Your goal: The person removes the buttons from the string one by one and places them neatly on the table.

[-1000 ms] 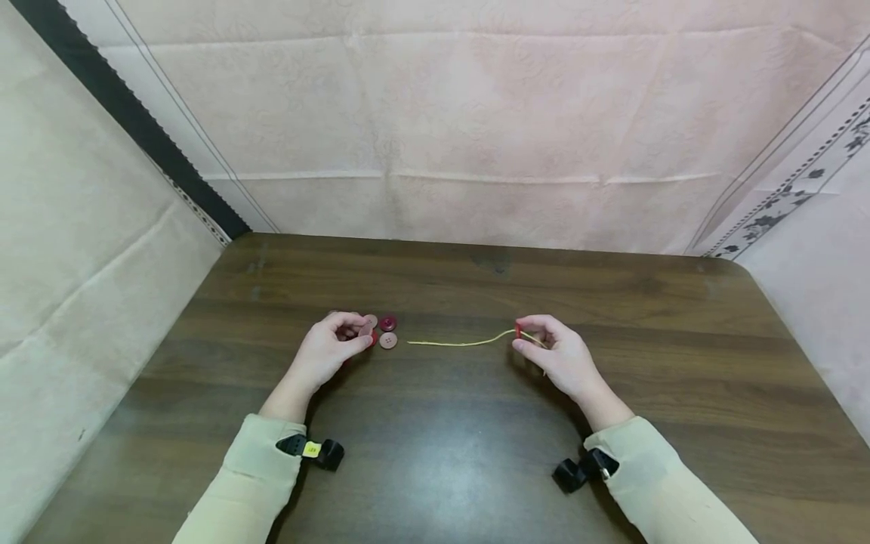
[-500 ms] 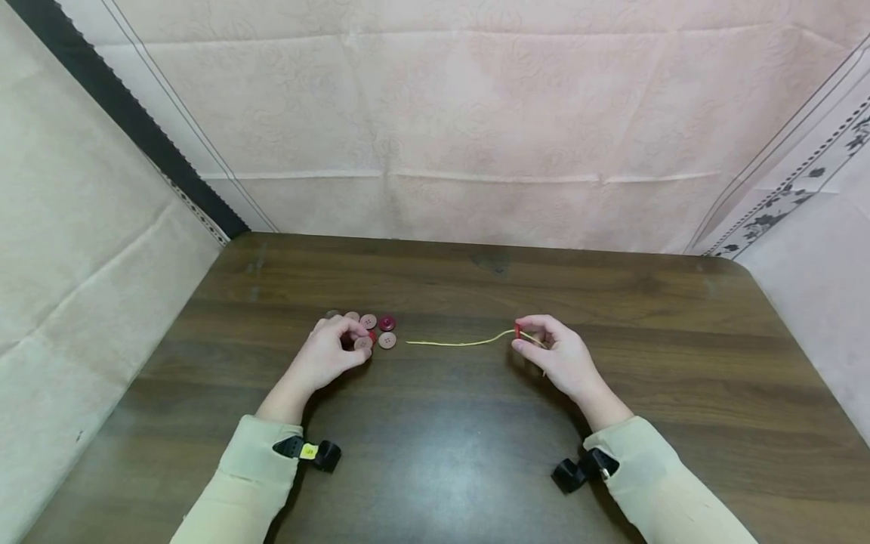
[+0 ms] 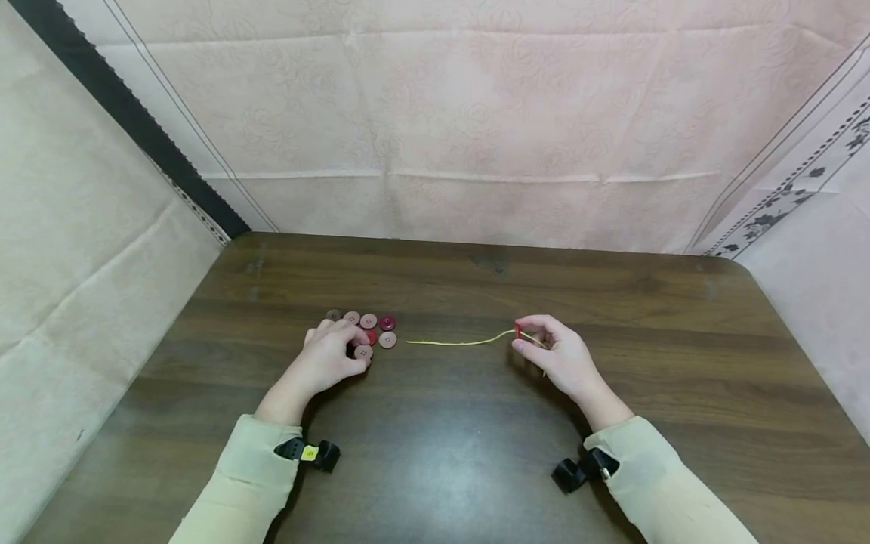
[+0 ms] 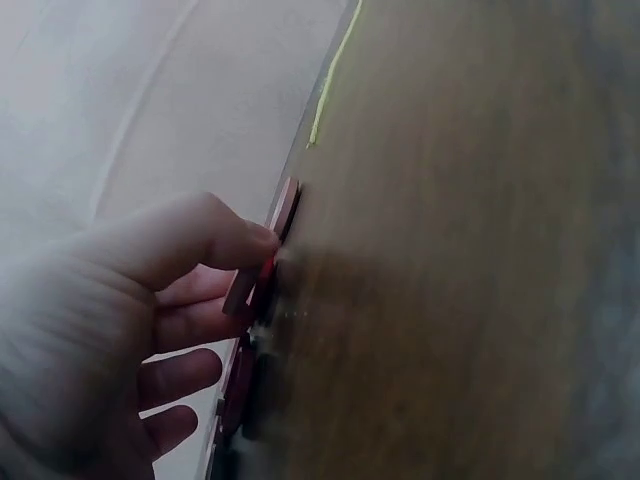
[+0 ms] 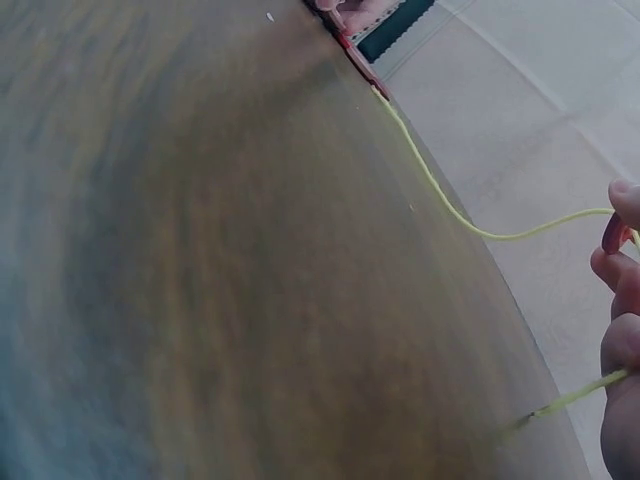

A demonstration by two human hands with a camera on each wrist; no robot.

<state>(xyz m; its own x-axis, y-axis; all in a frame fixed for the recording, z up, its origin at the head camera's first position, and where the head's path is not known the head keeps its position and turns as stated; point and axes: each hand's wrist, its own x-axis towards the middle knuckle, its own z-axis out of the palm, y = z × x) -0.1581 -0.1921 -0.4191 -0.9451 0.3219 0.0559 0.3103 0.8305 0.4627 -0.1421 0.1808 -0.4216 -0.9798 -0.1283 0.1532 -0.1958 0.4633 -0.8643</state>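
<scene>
My left hand holds a pale pink button by its edges, thumb on one side and a finger on the other; it shows side-on in the left wrist view. Close by on the table lie a red button, a dark red button and several pinkish ones, such as the pink button. At the right, my right hand pinches another red button on edge. A yellow string passes at this button; one end stretches left along the table, the other hangs by my palm.
Everything rests on a dark wooden table. Behind it hangs a pale cloth, with more cloth at both sides. A brownish button sits at the cluster's far left.
The pale pink button in my left hand has come down and nearer to me, and the hand has shifted slightly left, baring more of the cluster. My right hand has kept still.
</scene>
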